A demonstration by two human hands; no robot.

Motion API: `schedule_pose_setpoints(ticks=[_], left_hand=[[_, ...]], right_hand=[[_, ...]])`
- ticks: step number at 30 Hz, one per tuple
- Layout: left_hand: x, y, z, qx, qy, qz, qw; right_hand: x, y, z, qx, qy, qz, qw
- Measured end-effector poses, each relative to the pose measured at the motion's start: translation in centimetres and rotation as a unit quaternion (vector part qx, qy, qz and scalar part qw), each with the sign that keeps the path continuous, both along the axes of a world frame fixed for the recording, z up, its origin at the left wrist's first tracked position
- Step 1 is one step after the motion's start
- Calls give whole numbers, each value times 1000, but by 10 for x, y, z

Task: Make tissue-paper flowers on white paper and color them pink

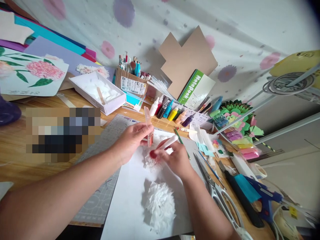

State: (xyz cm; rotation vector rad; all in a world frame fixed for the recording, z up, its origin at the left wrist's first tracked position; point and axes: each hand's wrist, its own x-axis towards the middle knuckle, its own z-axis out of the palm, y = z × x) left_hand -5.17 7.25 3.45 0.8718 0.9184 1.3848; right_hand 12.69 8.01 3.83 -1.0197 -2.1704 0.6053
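Pinching a small clear case with pinkish-red contents between thumb and fingers of the left hand, closed on it and keeping it upright. Gripping a white-handled brush in the right hand, fingers curled in around the handle, red bristles pointing left, just beside the case's lower end. Hands near each other but apart. Under the brush, a white ruffled flower, partly hidden; cannot tell of any contact between bristles and petals. Nearer the camera, a second white flower, resting on a white sheet.

Beneath the sheet, a grey cutting mat on the wooden tabletop. To the right, open scissors, a black-handled tool and a blue glue gun. Behind, a row of paint bottles, a carton full of brushes and pencils, a green-and-white notebook leaning on brown cardboard. Farther left, a white tray and a painted flower picture. Across the back, flower-patterned cloth.

Reaching in from the lower left with the left forearm, thumb on the near side of the case. Slanting up from the lower right with the right forearm, back of the hand toward the camera.
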Motion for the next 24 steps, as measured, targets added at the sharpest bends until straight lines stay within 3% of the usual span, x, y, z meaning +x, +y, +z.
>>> schedule_pose_setpoints(ticks=[2, 5, 8, 12, 15, 18, 20, 24], left_hand=[[0, 0, 0, 2, -4, -1, 1000], [0, 1, 0, 1, -5, 7, 1000], [0, 2, 1, -4, -4, 13, 1000], [0, 2, 1, -3, -1, 9, 1000], [0, 2, 1, -10, 5, 13, 1000], [-1, 2, 1, -21, 6, 21, 1000], [-1, 2, 1, -27, 4, 21, 999], [0, 3, 2, -37, 7, 17, 999]], right_hand=[[0, -3, 0, 21, -18, 38, 999], [4, -6, -1, 49, 5, 36, 998], [9, -9, -1, 50, -8, 99, 994], [11, -11, 0, 72, 48, 39, 995], [9, -8, -2, 64, 27, 70, 995], [9, 2, -6, 65, 68, -27, 995], [10, 9, -7, 25, 74, -80, 994], [15, 17, -5, -42, 55, -99, 993]])
